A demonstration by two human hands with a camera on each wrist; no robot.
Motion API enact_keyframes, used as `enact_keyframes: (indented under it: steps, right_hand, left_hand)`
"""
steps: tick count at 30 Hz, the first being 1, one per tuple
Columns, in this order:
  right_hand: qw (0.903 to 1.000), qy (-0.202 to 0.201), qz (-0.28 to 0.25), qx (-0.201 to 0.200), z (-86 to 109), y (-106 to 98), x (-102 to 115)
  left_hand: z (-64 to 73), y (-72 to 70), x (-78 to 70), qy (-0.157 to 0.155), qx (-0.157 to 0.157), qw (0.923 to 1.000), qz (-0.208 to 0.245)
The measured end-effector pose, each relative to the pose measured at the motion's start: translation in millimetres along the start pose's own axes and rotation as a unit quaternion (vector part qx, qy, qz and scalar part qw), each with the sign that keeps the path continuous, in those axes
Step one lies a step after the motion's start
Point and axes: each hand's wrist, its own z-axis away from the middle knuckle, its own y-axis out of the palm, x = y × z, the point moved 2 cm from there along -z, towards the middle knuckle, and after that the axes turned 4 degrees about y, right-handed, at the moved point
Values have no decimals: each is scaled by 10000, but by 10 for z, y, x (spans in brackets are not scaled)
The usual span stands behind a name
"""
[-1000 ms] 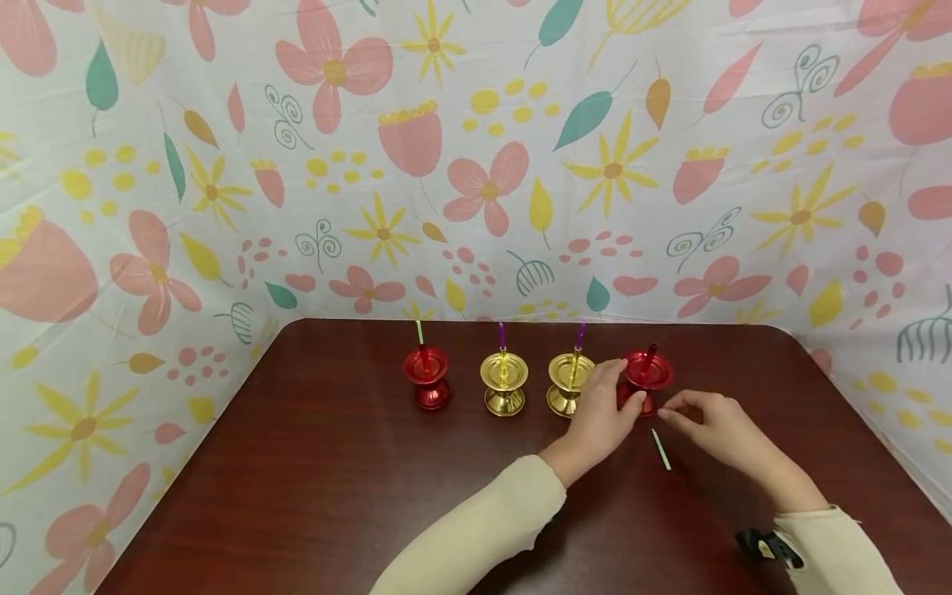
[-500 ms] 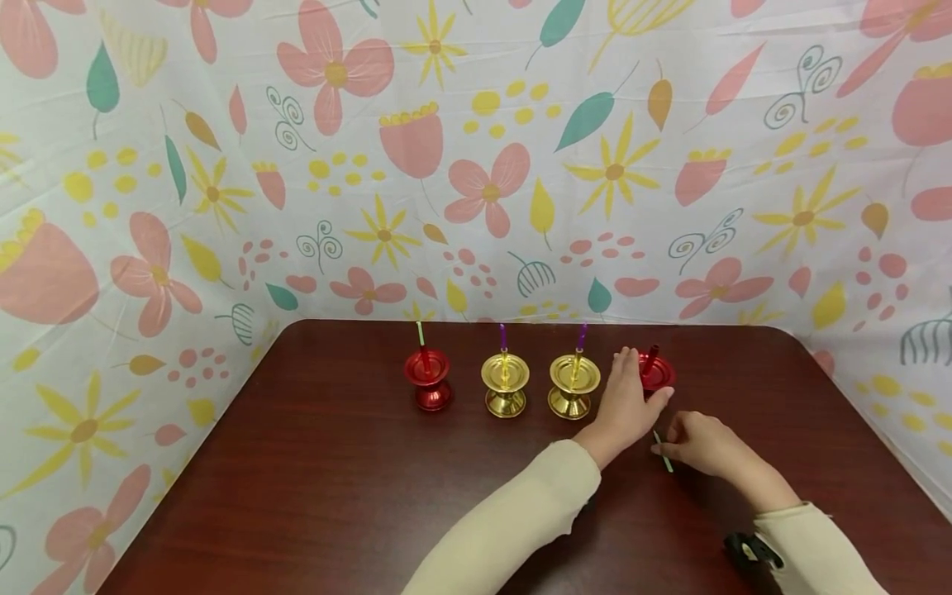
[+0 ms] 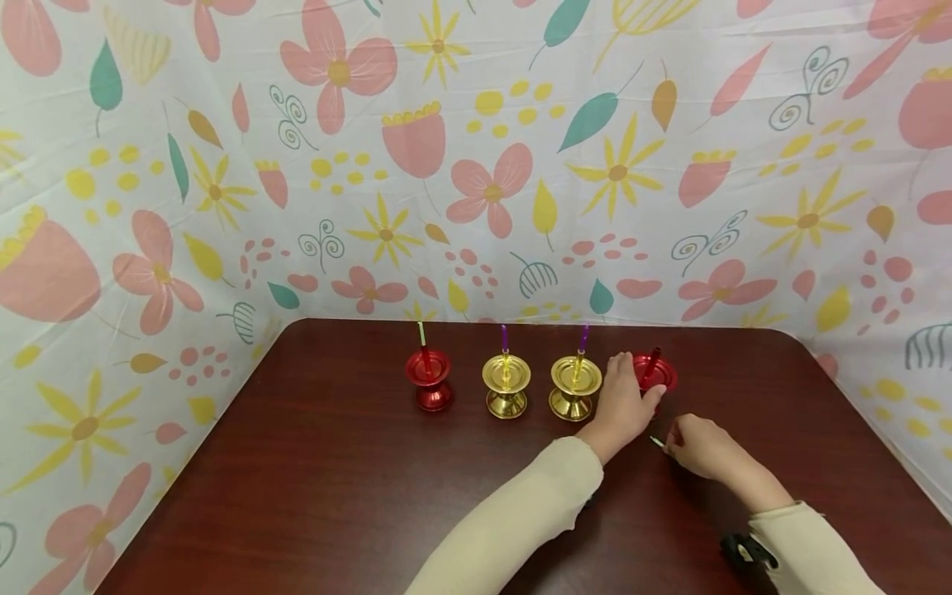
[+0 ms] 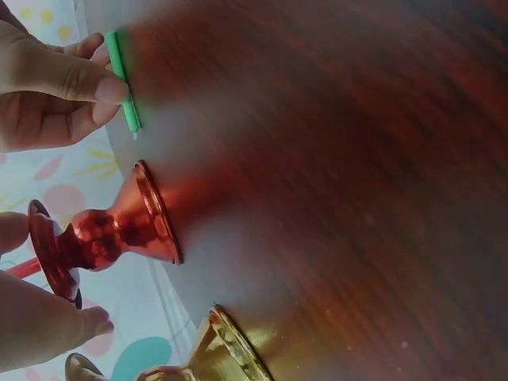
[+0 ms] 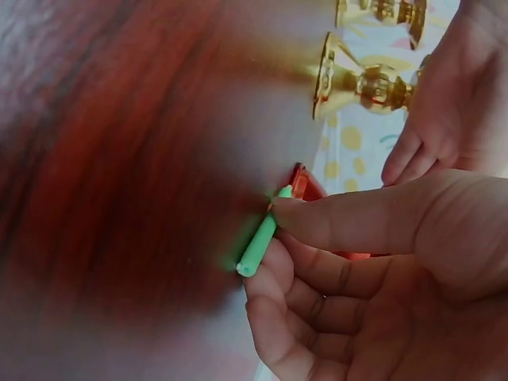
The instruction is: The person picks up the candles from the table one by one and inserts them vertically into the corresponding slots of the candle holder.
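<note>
My left hand is beside the right-hand red candle holder, fingers fairly straight at the dish's left side and thumb in front. Whether it presses the dish is hard to see. That holder's socket has no candle in it. My right hand pinches a small green candle between thumb and fingers, low over the table in front of this holder. In the head view the hand hides most of the candle; the right wrist view shows it lengthwise.
Two gold candle holders carry purple candles. At the left end of the row, another red candle holder bears a pale green candle. The brown table meets a flower-print cloth behind.
My right hand has come down to the green candle on the table and now pinches it. My left hand has shifted slightly right along the red candle holder.
</note>
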Motion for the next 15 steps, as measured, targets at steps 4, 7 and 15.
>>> enact_keyframes:
  steps: [4, 7, 15]
  right_hand:
    - [9999, -135, 65, -82, 19, -3, 6]
    - [9997, -198, 114, -67, 27, -4, 8]
    - [9997, -201, 147, 50, 57, -7, -16]
  left_hand:
    - [1, 18, 1, -47, -11, 10000, -20]
    - [0, 18, 0, -71, 26, 9999, -127]
    - [8, 22, -1, -83, 100, 9998, -159]
